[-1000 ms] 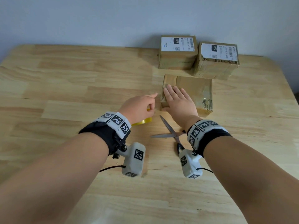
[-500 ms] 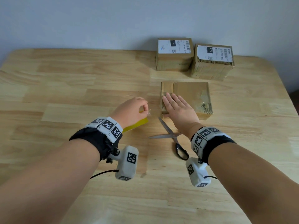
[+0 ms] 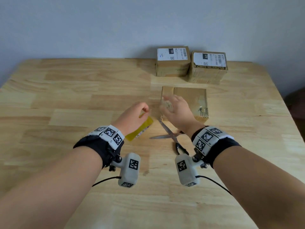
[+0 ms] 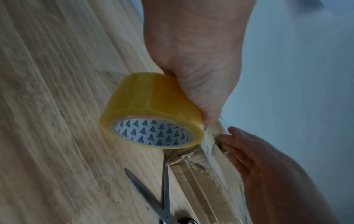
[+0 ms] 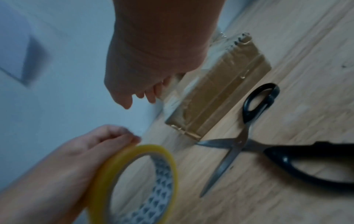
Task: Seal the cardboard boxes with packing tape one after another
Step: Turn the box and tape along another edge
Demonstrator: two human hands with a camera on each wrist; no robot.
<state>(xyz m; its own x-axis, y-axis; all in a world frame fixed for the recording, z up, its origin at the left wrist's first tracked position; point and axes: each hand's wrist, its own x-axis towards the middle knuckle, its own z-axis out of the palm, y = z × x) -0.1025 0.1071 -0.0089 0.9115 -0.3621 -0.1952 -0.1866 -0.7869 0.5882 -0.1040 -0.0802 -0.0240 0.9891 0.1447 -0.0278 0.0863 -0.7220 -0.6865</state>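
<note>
Tape roll (image 4: 151,109) gripped by left hand (image 3: 132,118), cardboard box (image 3: 189,96) closed

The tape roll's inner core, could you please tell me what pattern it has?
White with small dark green triangles, clearest in the left wrist view of the tape roll.

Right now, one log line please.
left hand grips tape roll | right hand open over box | scissors idle

Light wooden bench (image 3: 66,100), flat cardboard box (image 3: 189,96) near its middle, open scissors (image 3: 171,138) just before it, two labelled boxes (image 3: 173,61) (image 3: 208,68) at the far edge
</note>
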